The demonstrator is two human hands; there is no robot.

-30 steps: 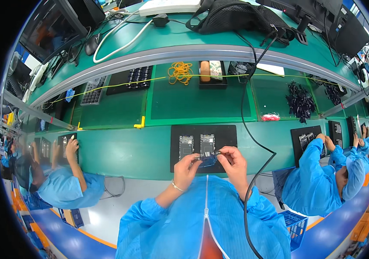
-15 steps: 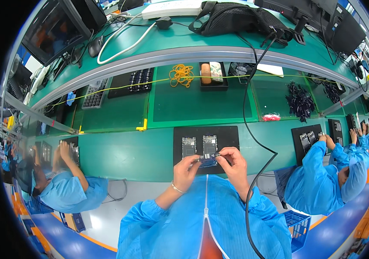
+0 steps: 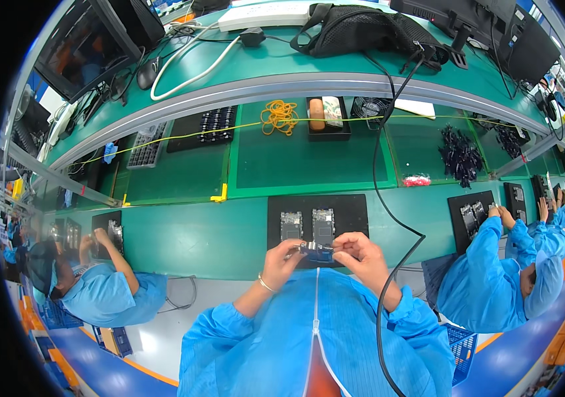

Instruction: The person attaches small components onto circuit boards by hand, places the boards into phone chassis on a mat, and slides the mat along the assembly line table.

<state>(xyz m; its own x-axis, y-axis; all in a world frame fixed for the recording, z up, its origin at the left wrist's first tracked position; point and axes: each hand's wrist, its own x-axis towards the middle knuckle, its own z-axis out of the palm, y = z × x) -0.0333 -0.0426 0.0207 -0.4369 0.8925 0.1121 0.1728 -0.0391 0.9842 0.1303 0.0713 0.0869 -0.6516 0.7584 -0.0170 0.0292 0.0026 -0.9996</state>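
Observation:
Close to my chest, a small dark blue part with a metallic piece, which looks like a circuit board, spans the gap between my hands. My left hand pinches its left end between thumb and fingers. At the right end, my right hand grips it the same way, its fingertips partly hiding the edge. Just beyond lies a black mat with two grey circuit boards side by side, a left board and a right board. The held part overlaps the mat's near edge in view.
A black cable hangs down right of my hands. Behind the mat are yellow bands, a black tray and a pile of dark parts. A metal rail crosses above. Co-workers sit at left and right.
The held part has tilted and dropped slightly toward me. My right hand has shifted a little right and down, its fingers more bunched. Both hands still grip the part.

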